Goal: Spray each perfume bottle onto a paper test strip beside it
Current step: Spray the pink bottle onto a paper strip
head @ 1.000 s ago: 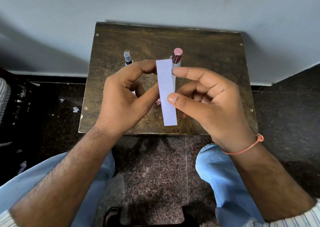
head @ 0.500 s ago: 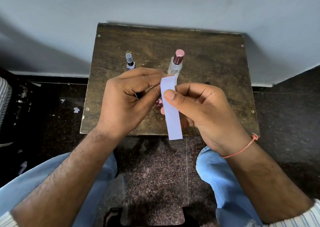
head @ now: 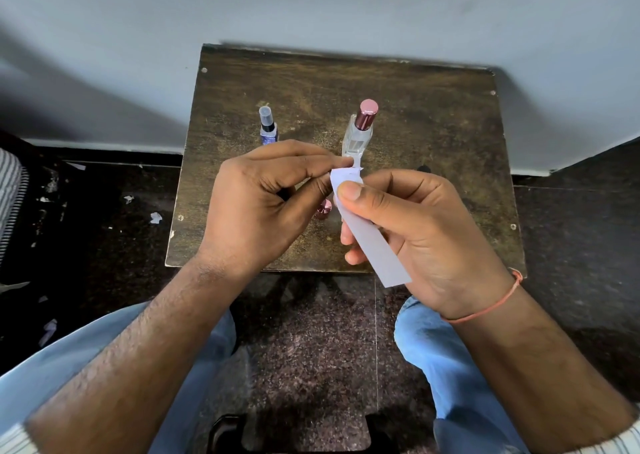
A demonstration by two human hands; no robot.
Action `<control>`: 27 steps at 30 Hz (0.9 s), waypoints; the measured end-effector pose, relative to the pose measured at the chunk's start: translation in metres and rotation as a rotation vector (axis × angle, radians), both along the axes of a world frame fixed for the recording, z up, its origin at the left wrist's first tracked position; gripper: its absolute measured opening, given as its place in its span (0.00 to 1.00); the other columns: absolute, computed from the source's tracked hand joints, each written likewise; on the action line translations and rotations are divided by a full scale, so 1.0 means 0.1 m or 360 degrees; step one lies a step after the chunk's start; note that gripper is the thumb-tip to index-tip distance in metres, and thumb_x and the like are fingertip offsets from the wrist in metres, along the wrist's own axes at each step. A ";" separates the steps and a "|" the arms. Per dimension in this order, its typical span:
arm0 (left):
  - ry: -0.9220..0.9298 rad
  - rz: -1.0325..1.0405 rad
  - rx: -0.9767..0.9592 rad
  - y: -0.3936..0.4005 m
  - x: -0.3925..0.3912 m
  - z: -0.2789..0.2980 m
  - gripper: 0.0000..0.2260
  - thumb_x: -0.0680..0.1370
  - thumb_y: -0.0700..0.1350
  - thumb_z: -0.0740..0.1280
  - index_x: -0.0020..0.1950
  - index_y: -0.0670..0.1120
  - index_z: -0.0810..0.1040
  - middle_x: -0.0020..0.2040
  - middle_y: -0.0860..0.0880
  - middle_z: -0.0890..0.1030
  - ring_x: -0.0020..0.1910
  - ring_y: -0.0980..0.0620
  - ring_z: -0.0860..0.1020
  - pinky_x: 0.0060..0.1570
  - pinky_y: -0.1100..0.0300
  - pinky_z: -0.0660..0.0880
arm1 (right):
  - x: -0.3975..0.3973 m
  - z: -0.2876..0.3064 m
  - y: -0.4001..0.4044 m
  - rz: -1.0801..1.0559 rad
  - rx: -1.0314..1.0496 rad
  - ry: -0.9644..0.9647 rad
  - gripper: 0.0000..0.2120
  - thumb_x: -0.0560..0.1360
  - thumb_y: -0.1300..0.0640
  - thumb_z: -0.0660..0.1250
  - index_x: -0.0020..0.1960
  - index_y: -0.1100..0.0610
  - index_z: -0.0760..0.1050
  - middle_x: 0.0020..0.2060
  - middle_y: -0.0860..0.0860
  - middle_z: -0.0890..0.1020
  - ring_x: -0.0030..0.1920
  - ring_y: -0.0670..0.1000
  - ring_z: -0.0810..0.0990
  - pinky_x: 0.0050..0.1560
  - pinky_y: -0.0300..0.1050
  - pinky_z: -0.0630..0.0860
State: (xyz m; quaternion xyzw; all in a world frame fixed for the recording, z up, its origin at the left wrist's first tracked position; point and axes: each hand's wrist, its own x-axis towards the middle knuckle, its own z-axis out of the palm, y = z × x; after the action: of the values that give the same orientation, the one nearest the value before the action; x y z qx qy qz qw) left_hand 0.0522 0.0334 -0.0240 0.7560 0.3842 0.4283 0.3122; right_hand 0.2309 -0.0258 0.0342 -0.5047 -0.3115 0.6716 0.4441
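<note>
obstacles: blue bottle (head: 267, 128), pink-capped bottle (head: 360, 131) upright mid-table | free: table (head: 433, 134) right side, far edge

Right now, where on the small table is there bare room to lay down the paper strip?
The table's right part, from the pink-capped bottle to the right edge, is bare. So is the far strip behind both bottles. The middle near part is crowded: both hands, left and right, hold the paper strip there, near the blue bottle.

Hands (head: 263, 197) hide third bottle (head: 324, 210) except its cap
</note>
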 end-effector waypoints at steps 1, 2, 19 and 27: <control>-0.0008 0.0005 -0.0012 0.00 0.00 0.00 0.06 0.82 0.41 0.74 0.59 0.43 0.88 0.55 0.51 0.88 0.54 0.58 0.87 0.53 0.64 0.79 | 0.00 0.01 0.00 0.0006 -0.0001 0.0009 0.05 0.70 0.55 0.75 0.36 0.55 0.86 0.31 0.55 0.84 0.31 0.50 0.82 0.31 0.46 0.81; -0.0016 0.0007 -0.0027 -0.01 0.00 0.01 0.07 0.82 0.41 0.74 0.59 0.43 0.88 0.54 0.51 0.88 0.54 0.60 0.86 0.52 0.65 0.79 | 0.00 0.01 0.00 0.0007 -0.0002 0.0018 0.05 0.70 0.55 0.75 0.36 0.55 0.86 0.31 0.55 0.84 0.31 0.50 0.82 0.31 0.46 0.82; -0.0602 -0.0196 -0.1129 0.04 -0.02 0.00 0.13 0.83 0.48 0.72 0.38 0.50 0.86 0.26 0.44 0.70 0.23 0.53 0.65 0.26 0.66 0.58 | 0.08 -0.02 -0.07 -0.0210 0.0429 -0.0567 0.05 0.80 0.60 0.73 0.47 0.55 0.86 0.34 0.59 0.87 0.29 0.49 0.85 0.28 0.39 0.80; -0.0765 -0.0295 -0.1224 0.01 -0.01 -0.01 0.18 0.77 0.51 0.76 0.41 0.34 0.85 0.31 0.40 0.75 0.23 0.56 0.68 0.25 0.69 0.61 | 0.15 -0.19 -0.07 -0.0160 0.0503 -0.0984 0.07 0.83 0.58 0.73 0.48 0.57 0.87 0.32 0.54 0.86 0.29 0.52 0.86 0.28 0.41 0.80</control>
State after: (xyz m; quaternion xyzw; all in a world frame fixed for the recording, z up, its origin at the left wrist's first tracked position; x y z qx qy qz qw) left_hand 0.0507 0.0344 -0.0246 0.4958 0.3627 0.3880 0.6871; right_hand 0.2460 -0.0331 0.0156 -0.6239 -0.5062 0.4076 0.4340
